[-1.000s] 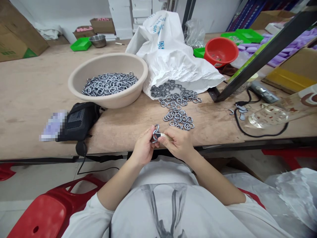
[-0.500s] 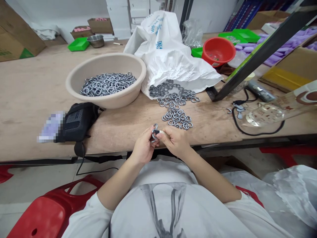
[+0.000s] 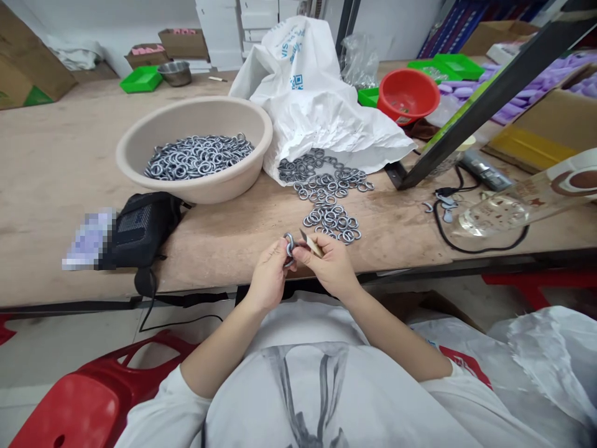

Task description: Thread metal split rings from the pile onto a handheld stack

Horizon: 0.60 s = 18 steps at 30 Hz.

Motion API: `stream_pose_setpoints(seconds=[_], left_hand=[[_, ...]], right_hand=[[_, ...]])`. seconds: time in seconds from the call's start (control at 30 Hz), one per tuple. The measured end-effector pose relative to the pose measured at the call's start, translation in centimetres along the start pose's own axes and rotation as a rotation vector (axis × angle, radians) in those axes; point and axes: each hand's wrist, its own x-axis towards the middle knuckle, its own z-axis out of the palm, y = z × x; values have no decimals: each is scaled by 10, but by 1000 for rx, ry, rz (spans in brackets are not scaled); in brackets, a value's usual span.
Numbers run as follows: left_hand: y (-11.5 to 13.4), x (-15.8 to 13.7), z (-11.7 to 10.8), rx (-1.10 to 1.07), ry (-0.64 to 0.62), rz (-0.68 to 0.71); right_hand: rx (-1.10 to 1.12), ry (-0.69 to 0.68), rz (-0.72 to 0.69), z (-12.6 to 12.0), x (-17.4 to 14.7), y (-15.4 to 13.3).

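Close to the table's front edge, my left hand (image 3: 269, 277) is closed on grey rings (image 3: 289, 244), pinched between thumb and fingers; how many is hard to make out. My right hand (image 3: 334, 269) is closed around a small knife (image 3: 313, 244) with a pale handle and a short dark blade pointing up and left. Its thumb and fingertips also reach the rings. Just beyond the hands lies a loose pile of similar rings (image 3: 333, 218). It runs back to the mouth of a white sack (image 3: 321, 118).
A beige basin (image 3: 125, 152) full of rings stands left of the sack. A black pouch (image 3: 144, 227) lies at front left. On the right are a metal post (image 3: 466, 118), a clear cup (image 3: 508, 208), a black cable (image 3: 485, 252) and a red bowl (image 3: 431, 93).
The knife has come away from the rings and tilted upward in my right hand, its blade now showing above the fingers. My left hand still holds the rings.
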Motion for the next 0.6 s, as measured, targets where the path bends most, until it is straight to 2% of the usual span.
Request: stream_pose_setpoints(seconds=[0.07, 0.27, 0.43, 0.6], left_hand=[[-3, 0, -2, 19, 9, 18], [-9, -1, -6, 144, 13, 128], [-8, -1, -5, 79, 50, 82], [-9, -4, -4, 75, -8, 70]], right_hand=[[80, 21, 28, 4, 0, -2], [116, 94, 28, 12, -3, -2], [189, 36, 87, 21, -11, 3], [199, -8, 69, 17, -6, -2]])
